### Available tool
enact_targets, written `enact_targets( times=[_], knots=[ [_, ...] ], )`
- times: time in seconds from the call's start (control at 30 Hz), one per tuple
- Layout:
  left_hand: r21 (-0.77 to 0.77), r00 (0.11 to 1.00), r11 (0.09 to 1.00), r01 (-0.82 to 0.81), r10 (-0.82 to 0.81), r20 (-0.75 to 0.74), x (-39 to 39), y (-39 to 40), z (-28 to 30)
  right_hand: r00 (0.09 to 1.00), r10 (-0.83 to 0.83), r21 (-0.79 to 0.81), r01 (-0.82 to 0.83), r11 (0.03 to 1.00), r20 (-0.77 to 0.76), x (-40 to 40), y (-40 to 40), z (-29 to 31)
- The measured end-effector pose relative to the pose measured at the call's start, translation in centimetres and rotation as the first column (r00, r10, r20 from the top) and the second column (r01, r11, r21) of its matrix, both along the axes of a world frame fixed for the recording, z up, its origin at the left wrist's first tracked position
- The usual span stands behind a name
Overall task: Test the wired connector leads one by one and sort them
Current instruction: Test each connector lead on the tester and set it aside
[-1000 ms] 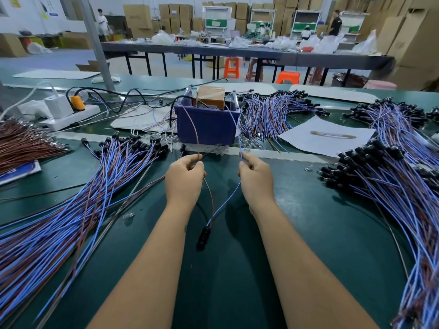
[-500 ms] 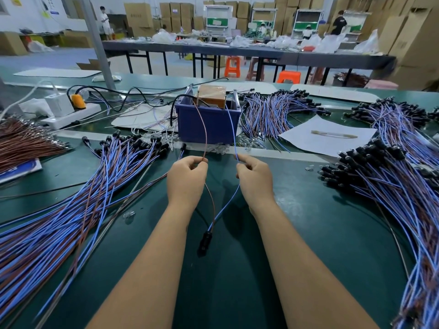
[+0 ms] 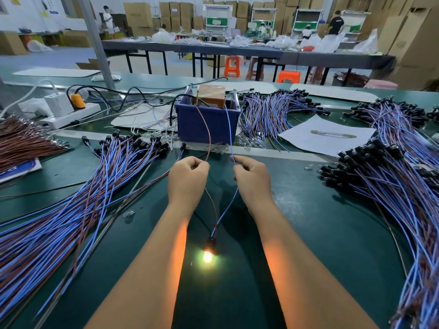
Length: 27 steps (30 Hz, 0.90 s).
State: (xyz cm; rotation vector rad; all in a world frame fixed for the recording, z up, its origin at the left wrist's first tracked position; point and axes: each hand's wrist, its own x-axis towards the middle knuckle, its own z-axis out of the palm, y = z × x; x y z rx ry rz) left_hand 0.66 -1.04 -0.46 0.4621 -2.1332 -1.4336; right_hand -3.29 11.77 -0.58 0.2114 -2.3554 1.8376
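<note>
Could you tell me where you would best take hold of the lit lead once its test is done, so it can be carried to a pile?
Probably by its two wires, where the left hand pinches the brown wire and the right hand the blue wire. From above, just short of the black socket, would also work: there the wires run together, and it avoids the glowing bulb.

Place: a factory assembly hall.
Benches: long green worktable [image 3: 308, 233] under me, another grey table [image 3: 237, 52] beyond it.
Stock: heaps of wired leads [image 3: 71, 198] left and right of the blue bin [image 3: 206, 124].
Behind the grey table: stacked cardboard cartons [image 3: 415, 32], orange stools [image 3: 232, 66], workers [image 3: 336, 22].
</note>
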Motion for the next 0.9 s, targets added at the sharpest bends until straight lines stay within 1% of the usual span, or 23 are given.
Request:
enact_targets(
  times=[0.2, 0.57, 0.9],
  knots=[
    [-0.029, 1.000, 1.000, -0.003, 0.003, -0.003, -0.05, 0.00, -0.09, 1.000, 0.005, 0.038, -0.004, 0.999, -0.020, 0.13, 0.00, 0.02],
    [-0.030, 1.000, 1.000, 0.001, 0.000, 0.010, -0.18, -0.12, -0.35, 1.000, 0.014, 0.052, -0.013, 0.999, -0.024, 0.25, 0.03, 0.08],
    [-0.020, 1.000, 1.000, 0.004, -0.004, -0.004, -0.27, -0.13, -0.32, 1.000, 0.025, 0.028, -0.024, 0.999, -0.009, 0.31, -0.04, 0.06]
  ],
)
